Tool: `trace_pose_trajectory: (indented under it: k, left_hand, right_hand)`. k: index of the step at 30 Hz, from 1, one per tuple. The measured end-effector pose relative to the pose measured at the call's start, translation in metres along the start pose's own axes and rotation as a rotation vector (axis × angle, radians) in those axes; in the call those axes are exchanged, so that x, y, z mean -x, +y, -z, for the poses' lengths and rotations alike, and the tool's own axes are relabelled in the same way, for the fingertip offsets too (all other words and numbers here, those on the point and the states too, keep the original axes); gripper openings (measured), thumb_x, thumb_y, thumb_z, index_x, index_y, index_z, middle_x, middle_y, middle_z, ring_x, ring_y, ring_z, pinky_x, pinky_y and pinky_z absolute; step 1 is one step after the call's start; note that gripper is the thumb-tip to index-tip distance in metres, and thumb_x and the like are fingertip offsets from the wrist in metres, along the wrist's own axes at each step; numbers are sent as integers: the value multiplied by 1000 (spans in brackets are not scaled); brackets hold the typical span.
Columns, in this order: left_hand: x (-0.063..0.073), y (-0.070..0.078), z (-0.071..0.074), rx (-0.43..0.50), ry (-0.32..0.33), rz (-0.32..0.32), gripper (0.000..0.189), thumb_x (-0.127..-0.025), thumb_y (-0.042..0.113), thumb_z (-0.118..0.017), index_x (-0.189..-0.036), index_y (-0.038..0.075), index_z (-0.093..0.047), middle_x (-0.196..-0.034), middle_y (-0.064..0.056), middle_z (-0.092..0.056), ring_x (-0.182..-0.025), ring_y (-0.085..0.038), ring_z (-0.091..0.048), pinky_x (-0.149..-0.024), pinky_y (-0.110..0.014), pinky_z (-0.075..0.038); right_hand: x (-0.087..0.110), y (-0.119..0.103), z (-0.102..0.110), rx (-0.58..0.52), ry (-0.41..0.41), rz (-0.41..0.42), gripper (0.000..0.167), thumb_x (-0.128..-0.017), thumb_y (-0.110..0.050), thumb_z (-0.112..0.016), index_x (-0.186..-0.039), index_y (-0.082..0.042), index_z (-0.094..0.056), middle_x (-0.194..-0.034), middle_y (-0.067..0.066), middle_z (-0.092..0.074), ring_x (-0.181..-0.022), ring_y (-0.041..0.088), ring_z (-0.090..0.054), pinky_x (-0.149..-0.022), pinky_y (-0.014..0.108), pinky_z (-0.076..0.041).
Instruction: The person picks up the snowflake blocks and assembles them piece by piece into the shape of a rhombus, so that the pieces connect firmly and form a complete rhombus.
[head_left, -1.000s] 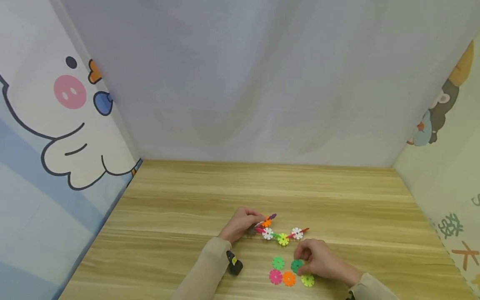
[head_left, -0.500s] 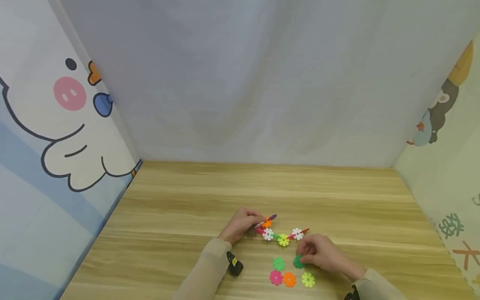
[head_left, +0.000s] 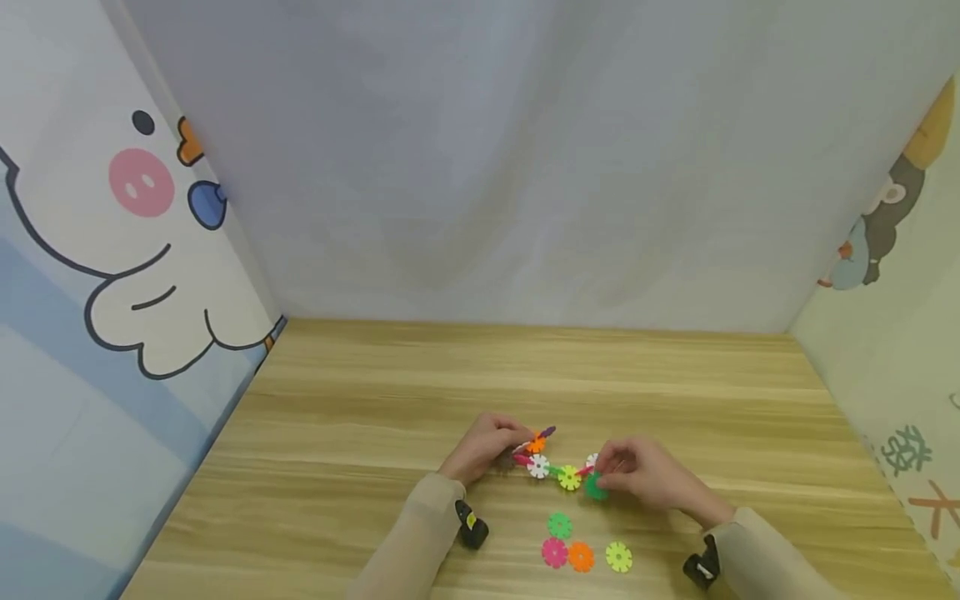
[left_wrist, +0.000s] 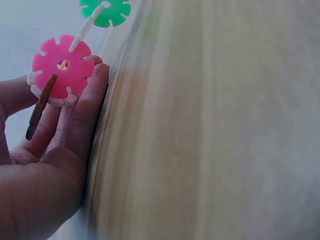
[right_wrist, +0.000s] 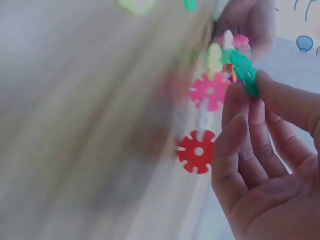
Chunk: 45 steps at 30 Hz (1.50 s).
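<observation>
A chain of notched plastic snowflake discs (head_left: 569,477) in several colours curves across the table between my hands. My left hand (head_left: 483,448) pinches it near its left end; in the left wrist view, a pink disc (left_wrist: 47,65) with a brown disc (left_wrist: 41,106) slotted into it is by the fingers. My right hand (head_left: 651,475) pinches a loose dark green disc (head_left: 596,487) between thumb and fingertips, just in front of the chain's right part. A red disc (right_wrist: 194,155) at the chain's right end shows in the right wrist view, but the hand hides it from the head view.
Loose discs lie nearer me on the wooden table (head_left: 360,375): light green (head_left: 559,525), pink (head_left: 555,552), orange (head_left: 581,557) and yellow-green (head_left: 618,557). A grey curtain (head_left: 525,167) stands behind the table, with printed panels at both sides.
My right hand has picked up the dark green disc from among the loose ones and carried it forward to the chain's right part. My left hand stays in place on the chain.
</observation>
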<state>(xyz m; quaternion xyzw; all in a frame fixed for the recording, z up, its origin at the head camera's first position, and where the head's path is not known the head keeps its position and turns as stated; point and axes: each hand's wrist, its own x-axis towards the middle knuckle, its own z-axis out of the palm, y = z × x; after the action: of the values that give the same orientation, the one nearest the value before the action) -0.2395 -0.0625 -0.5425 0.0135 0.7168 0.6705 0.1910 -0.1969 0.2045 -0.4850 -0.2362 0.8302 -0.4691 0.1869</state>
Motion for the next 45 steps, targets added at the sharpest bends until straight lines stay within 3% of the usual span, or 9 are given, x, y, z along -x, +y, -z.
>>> trace_pose_trajectory:
  k: [10,18,34,45]
  left_hand:
    - [3,1,3,-5,15,7,17,-83,15,-73,-86,-1,-73,-84,-7,-67,-70,-13,-53,-57,-24,-43]
    - [0,4,2,-15,-9,0,16,-83,17,-73,-85,1,-73,-84,-7,-67,-71,-12,-54,-58,-24,-43]
    - [0,0,0,-7,-10,-9,17,-83,15,-72,-85,-1,-73,-78,-6,-66,-60,-10,-50,-49,-22,-41]
    - [-3,0,1,-2,-18,-9,14,-83,13,-72,-85,-1,-74,-86,-8,-68,-76,-15,-57,-62,-26,-46]
  right_hand:
    - [-31,-3,10,-34,123,-31,17,-88,-8,-68,-101,2,-64,-90,10,-62,-75,26,-65,-61,37,-54]
    - [-53,2,10,9,199,-88,10,-87,-6,-70,-96,-2,-68,-85,6,-64,-75,21,-64,-63,35,-53]
    - [-70,7,4,-36,182,-126,10,-87,0,-66,-97,1,-69,-84,6,-66,-75,24,-65,-66,38,-53]
    - [-76,5,5,9,167,-136,10,-88,0,-66,-96,-2,-70,-84,4,-66,-77,23,-63,-66,35,-51]
